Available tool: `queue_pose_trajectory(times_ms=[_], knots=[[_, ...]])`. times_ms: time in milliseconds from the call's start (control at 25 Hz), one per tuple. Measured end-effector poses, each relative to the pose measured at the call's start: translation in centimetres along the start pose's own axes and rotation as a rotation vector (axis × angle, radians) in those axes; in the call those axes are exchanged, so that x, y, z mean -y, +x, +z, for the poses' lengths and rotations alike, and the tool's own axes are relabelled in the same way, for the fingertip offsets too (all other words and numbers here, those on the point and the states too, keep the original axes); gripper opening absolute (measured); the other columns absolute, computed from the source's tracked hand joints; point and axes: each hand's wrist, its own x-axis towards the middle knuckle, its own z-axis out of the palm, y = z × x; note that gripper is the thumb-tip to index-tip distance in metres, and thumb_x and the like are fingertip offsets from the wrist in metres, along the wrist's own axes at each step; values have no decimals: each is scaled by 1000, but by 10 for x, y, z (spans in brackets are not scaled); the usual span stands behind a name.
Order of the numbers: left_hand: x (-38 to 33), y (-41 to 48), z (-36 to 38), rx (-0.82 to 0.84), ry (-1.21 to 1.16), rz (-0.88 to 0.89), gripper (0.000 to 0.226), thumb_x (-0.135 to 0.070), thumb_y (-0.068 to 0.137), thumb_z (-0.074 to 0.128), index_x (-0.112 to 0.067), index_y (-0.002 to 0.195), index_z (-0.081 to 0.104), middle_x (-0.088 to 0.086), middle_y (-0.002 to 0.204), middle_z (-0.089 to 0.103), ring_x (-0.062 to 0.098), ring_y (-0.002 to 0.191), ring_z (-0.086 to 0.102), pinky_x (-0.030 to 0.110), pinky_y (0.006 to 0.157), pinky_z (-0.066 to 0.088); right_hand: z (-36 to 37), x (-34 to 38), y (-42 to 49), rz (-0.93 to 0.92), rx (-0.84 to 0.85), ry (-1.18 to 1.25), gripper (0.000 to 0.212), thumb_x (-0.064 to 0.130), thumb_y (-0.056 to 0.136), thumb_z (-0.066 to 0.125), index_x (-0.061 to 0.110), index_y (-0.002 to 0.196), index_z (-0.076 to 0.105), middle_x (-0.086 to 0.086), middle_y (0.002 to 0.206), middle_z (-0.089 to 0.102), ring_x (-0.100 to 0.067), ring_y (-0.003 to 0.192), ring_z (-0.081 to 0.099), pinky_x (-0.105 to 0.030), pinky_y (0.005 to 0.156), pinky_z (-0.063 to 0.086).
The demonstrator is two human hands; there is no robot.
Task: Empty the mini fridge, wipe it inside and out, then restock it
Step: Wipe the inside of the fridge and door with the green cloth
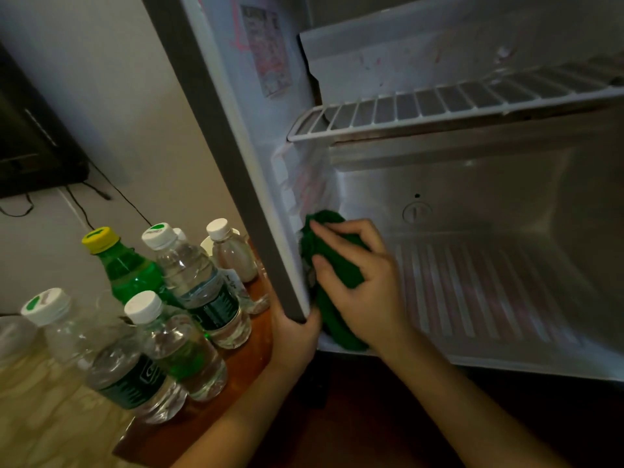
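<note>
Head view, single frame.

- mini fridge (472, 204): stands open and I see nothing stored inside. One white wire shelf (439, 106) sits across the upper part. The floor of the compartment is ribbed. A faded sticker (266, 49) is on the left inner wall.
- right hand (368, 285): inside the fridge at its lower left, fingers and thumb curled round a bunched green cloth (341, 268). It presses the cloth against the left inner wall, just behind the front edge.
- left hand (293, 339): wrapped round the bottom corner of the fridge's grey left front edge (236, 163), gripping it. Its fingertips are hidden behind that edge.
- Outside, left of the fridge, bottles stand upright in a group on the reddish wooden bench (250, 366): a green bottle (131, 268) with a yellow cap, a water bottle (199, 275) just beside it, two more water bottles (175, 349) nearer me, and a small white-capped bottle (233, 251) closest to the fridge. I cannot read the labels.
- A dark screen (30, 136) hangs on the wall at far left, with black cables (77, 204) trailing below it.
</note>
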Motion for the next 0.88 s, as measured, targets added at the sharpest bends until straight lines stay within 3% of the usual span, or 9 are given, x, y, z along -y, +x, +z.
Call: queue_pose_trajectory(times_ms=[40,160,280,400,520,640,720,800,880], knots=[[3,1,-1,-4,-13,-5,94,-56,60,70,-5,135,43,9,125,56,19,116,54,25,103,41,-2,-6,10,13,-2,-25,41,24,86,57,15,125,59,5,110,50,-1,105,53,-14,95,41],[6,-1,-1,-69,-3,-14,105,-74,57,65,-16,140,37,8,132,52,26,122,50,47,106,40,-2,-25,44,95,1,-83,40,30,84,55,13,118,66,7,108,49,-3,101,52,-18,92,42],[4,-1,1,-10,-91,-19,96,-66,64,69,-11,137,42,11,128,56,29,119,54,53,101,43,-7,-16,22,-78,27,-125,35,22,83,59,8,115,67,2,110,54,-7,103,55,-20,92,45],[6,1,-1,-3,-91,-31,96,-66,63,71,-9,134,43,14,126,57,31,117,55,55,98,44,-17,-18,23,-298,97,-230,31,17,82,62,8,111,69,-8,113,61,-20,102,60,-31,88,51],[-4,-2,-2,-35,-46,-34,103,-65,55,70,-12,138,39,11,129,53,28,120,51,50,104,41,-12,-37,53,-197,58,-276,30,18,82,59,10,109,70,-9,113,62,-22,102,60,-40,85,53],[-12,-6,0,-41,-27,1,97,-58,57,63,-5,135,41,10,128,53,25,118,51,45,107,38,-5,-23,34,-61,-4,-207,34,20,82,56,8,112,69,-7,114,58,-9,105,54,-25,93,48],[-8,-5,-1,-53,-27,45,90,-61,66,65,2,127,48,17,122,58,30,115,54,52,102,41,-4,1,7,-123,21,-168,33,18,82,57,8,112,68,-6,115,57,-8,106,53,-19,94,46],[-4,-3,-3,-18,13,45,82,-60,73,66,2,125,49,19,119,60,32,114,56,56,97,43,-6,5,-1,-215,47,-178,31,16,82,59,10,111,69,-8,116,59,-17,106,58,-27,92,49],[-11,-4,-5,-26,51,36,86,-58,67,66,-6,132,45,12,126,57,27,118,54,52,102,42,-5,-9,18,-144,65,-213,33,19,83,55,13,113,68,-7,120,59,-21,107,58,-35,91,51]])
